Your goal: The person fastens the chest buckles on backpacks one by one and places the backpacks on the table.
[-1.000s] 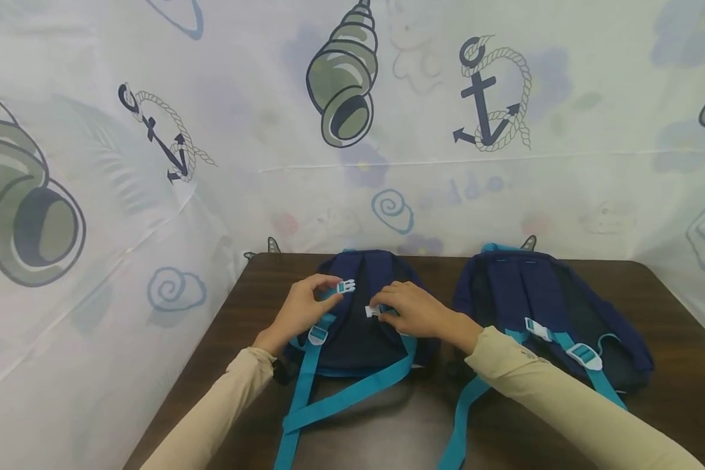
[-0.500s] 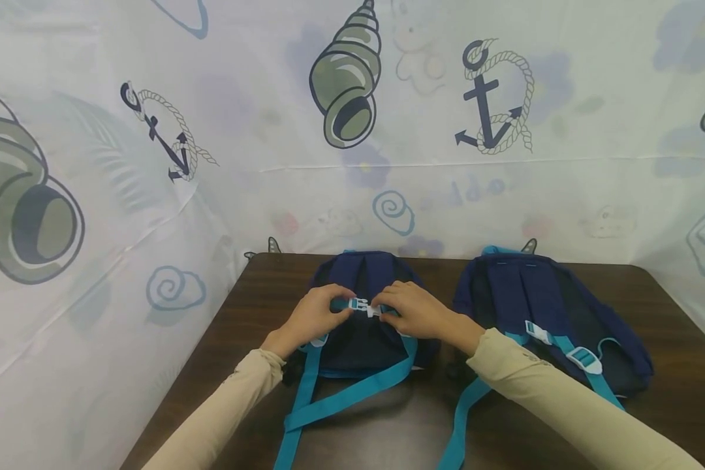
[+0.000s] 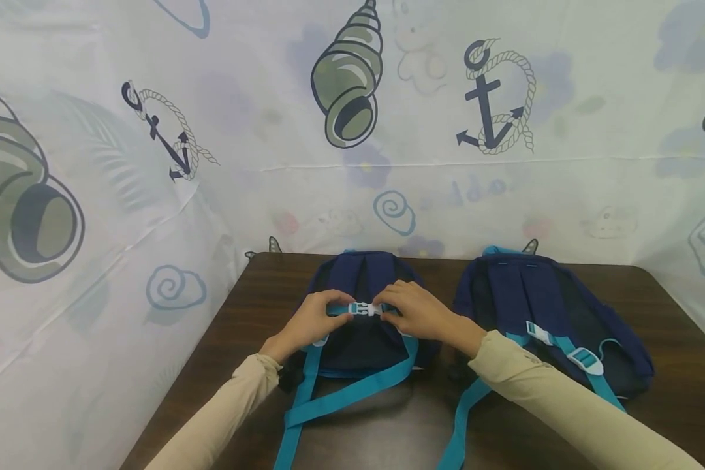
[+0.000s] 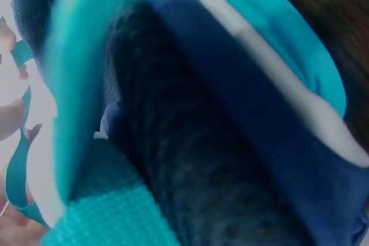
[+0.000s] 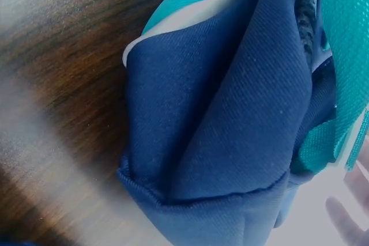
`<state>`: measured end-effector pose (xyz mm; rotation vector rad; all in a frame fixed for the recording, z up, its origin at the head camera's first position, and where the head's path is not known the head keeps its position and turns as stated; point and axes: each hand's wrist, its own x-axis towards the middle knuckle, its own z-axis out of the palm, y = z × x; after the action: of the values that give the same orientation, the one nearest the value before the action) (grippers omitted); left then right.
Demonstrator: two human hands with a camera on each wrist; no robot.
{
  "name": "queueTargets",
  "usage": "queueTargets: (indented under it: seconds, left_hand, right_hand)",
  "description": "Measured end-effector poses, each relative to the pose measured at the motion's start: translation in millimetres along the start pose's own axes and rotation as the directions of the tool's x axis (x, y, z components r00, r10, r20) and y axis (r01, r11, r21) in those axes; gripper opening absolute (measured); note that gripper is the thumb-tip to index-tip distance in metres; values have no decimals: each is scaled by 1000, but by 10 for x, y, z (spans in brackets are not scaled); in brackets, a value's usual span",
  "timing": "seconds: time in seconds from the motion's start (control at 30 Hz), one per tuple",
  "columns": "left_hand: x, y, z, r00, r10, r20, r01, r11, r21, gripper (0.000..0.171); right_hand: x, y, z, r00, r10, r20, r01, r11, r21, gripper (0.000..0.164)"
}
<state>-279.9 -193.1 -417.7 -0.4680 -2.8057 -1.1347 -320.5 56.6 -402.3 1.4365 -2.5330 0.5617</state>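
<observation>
In the head view a small navy backpack (image 3: 358, 349) lies with its strap side up. Over its middle, my left hand (image 3: 311, 321) pinches the pronged half of a white side-release buckle (image 3: 360, 309) on a teal strap. The white socket half (image 3: 375, 309) is pinched between thumb and fingers of my right hand (image 3: 420, 316). Both halves meet in one line; whether they are locked I cannot tell. Teal webbing (image 4: 115, 200) and dark padding fill the left wrist view. The right wrist view has the navy side panel (image 5: 230, 125), with some fingers at its right edge.
To the right lies a second navy backpack (image 3: 611, 333), its white buckle (image 3: 538, 333) joined across teal straps. A long teal strap (image 3: 352, 395) loops toward the front of the dark wooden table (image 3: 241, 372). Behind hangs a printed white cloth (image 3: 258, 117).
My left hand has moved right and down, bringing the pronged half against the socket half, where before there was a gap. The right hand has stayed nearly still.
</observation>
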Motion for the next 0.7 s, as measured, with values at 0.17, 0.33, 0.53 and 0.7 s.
queueTargets:
  seconds: [0.17, 0.33, 0.53, 0.7]
  left_hand:
    - [-18, -49, 17, 1000, 5, 13, -4, 999, -33, 26]
    - [-58, -78, 20, 1000, 10, 23, -8, 998, -69, 28]
    - [-89, -87, 13, 1000, 13, 17, -11, 995, -98, 29]
    - [-93, -103, 34, 999, 34, 13, -33, 995, -97, 29]
  right_hand:
    - [-8, 4, 17, 1000, -6, -1, 6, 1000, -4, 24]
    - [-14, -4, 16, 1000, -26, -12, 26, 1000, -9, 24]
    - [-9, -26, 19, 999, -31, -13, 31, 999, -10, 24]
    - [-5, -39, 26, 1000, -22, -2, 22, 1000, 14, 24]
